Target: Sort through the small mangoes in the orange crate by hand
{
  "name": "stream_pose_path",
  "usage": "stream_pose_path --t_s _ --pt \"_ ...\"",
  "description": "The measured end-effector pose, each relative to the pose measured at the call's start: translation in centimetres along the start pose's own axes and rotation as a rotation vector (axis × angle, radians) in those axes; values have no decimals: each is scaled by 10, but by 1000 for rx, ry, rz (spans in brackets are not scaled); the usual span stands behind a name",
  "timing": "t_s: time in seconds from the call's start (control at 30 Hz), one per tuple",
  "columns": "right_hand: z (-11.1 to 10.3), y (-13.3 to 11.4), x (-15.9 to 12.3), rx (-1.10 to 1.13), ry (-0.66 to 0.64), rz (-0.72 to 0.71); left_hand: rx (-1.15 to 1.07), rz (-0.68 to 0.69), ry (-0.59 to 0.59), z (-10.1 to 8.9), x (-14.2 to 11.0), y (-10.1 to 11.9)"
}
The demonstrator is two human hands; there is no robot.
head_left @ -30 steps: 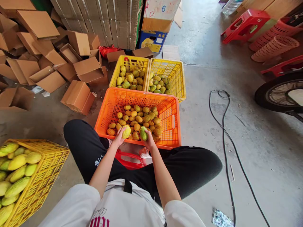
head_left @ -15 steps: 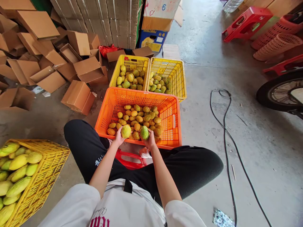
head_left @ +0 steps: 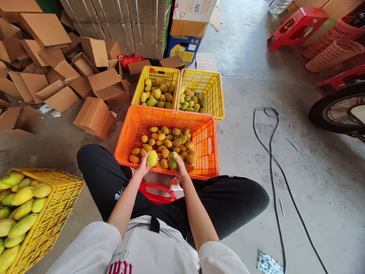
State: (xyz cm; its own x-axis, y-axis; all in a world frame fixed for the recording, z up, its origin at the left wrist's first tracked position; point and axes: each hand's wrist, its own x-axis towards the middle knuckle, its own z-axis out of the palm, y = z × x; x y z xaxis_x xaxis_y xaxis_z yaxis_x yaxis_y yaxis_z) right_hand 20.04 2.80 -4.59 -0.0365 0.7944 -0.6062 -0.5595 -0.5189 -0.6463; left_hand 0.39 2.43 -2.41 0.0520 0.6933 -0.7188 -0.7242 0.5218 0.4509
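Note:
My left hand (head_left: 144, 165) is closed around a yellow-green fruit (head_left: 152, 158), which looks like a papaya or melon. A greener fruit (head_left: 173, 161) sits in my right hand (head_left: 180, 167), its fingers wrapped on the right side. Both hands are above the near edge of an orange plastic crate (head_left: 203, 160), a short way apart. Inside that crate lie many smaller yellow-brown fruits (head_left: 168, 144), heaped in the middle and toward the near side.
Behind the orange crate stand a yellow crate (head_left: 137, 91) and another yellow crate (head_left: 218, 91), both with fruit. A tilted yellow crate (head_left: 61, 194) of longer fruits is at left. Cardboard boxes (head_left: 94, 114) lie behind it. A black cable (head_left: 270, 152) crosses the floor at right.
The green fruit in my right hand has turned, and the fingers now cover more of its right side. My left hand and its fruit have barely shifted.

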Motion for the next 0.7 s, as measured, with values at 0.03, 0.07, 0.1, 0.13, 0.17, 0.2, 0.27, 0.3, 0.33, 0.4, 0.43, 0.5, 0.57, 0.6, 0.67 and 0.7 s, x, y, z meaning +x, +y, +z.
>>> stream_pose_path --t_s 0.03,0.07,0.1,0.13,0.17,0.2,0.27,0.3,0.33,0.4,0.43,0.5,0.57,0.6,0.67,0.7 --pt "0 0 1 7 -4 12 18 27 -5 -1 0 -1" --pt "0 0 2 15 -7 28 34 51 -9 -1 0 -2" --pt "1 0 3 24 -7 45 44 69 -13 -1 -1 -3" --pt "1 0 4 30 -7 61 51 78 -16 -2 -1 -4" --pt "1 -1 4 35 -10 74 55 80 -19 -2 -1 -4" --pt "2 -1 4 39 -14 78 57 78 -22 -2 0 -4" --pt "2 -3 4 45 -21 79 56 69 -33 -2 0 -4" --pt "3 -4 3 47 -26 79 55 64 -37 -3 1 -4" --pt "3 -5 2 46 -30 81 53 60 -40 -3 1 -4" --pt "4 -6 0 39 -45 92 51 52 -43 -3 1 -3" --pt "4 -7 0 37 -54 99 52 50 -44 -3 1 -2" --pt "4 -7 -1 34 -63 109 58 46 -42 -2 0 -1" --pt "4 -6 -1 25 -50 119 65 35 -27 -1 -1 -1" --pt "3 -5 0 18 -38 125 68 28 -19 -1 -1 -1" --pt "2 -4 2 10 -20 138 74 24 -10 -3 0 -1" --pt "2 -3 3 10 -20 146 75 26 -12 -4 1 -1"
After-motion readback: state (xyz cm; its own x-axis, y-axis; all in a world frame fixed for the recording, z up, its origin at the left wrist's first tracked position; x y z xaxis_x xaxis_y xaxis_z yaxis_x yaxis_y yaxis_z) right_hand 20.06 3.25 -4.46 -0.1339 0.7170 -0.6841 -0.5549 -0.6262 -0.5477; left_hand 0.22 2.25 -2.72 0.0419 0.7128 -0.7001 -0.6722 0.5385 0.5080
